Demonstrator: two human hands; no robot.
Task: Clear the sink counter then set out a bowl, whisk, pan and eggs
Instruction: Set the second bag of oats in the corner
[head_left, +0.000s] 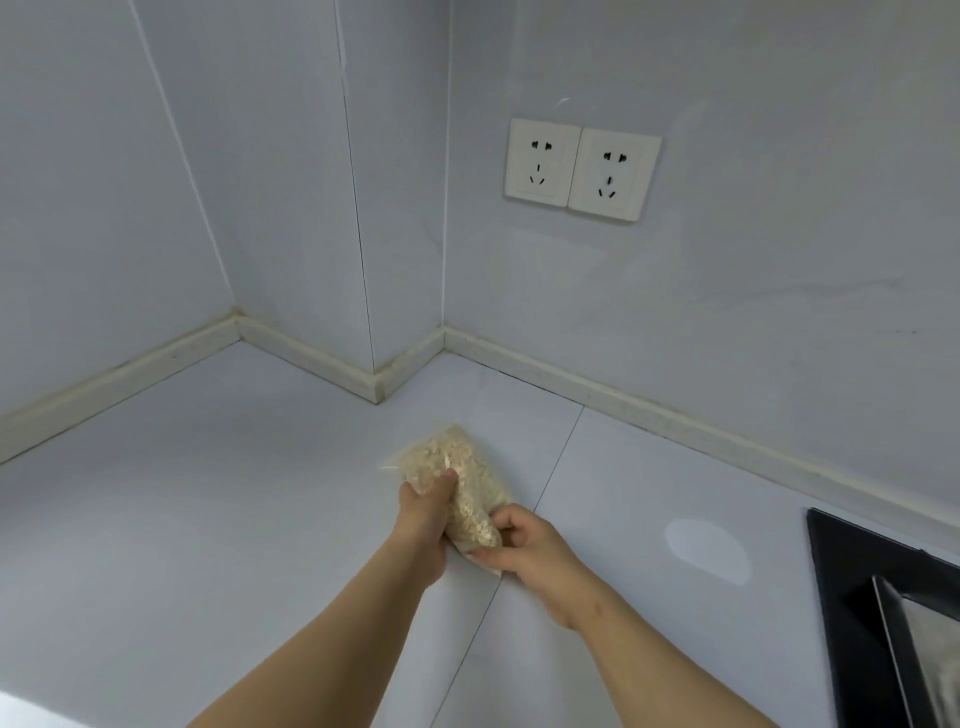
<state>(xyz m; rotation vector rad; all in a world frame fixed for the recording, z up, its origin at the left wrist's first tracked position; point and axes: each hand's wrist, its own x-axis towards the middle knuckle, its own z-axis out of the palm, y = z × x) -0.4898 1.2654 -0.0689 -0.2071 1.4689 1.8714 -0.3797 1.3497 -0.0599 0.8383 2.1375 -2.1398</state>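
Note:
A clear plastic bag of pale beige flakes (470, 470) lies on the white counter (208, 493), a little in front of the wall corner. My left hand (423, 525) grips the bag's left side, thumb pressed on top. My right hand (530, 545) pinches the bag's near lower end between fingers and thumb. Both forearms reach in from the bottom of the head view. No bowl, whisk, pan or eggs are in view.
White walls meet at a jutting corner (376, 384) behind the bag. Two wall sockets (582, 169) sit on the right wall. A black stove edge (852, 597) fills the lower right corner. A seam (550, 478) runs across the counter.

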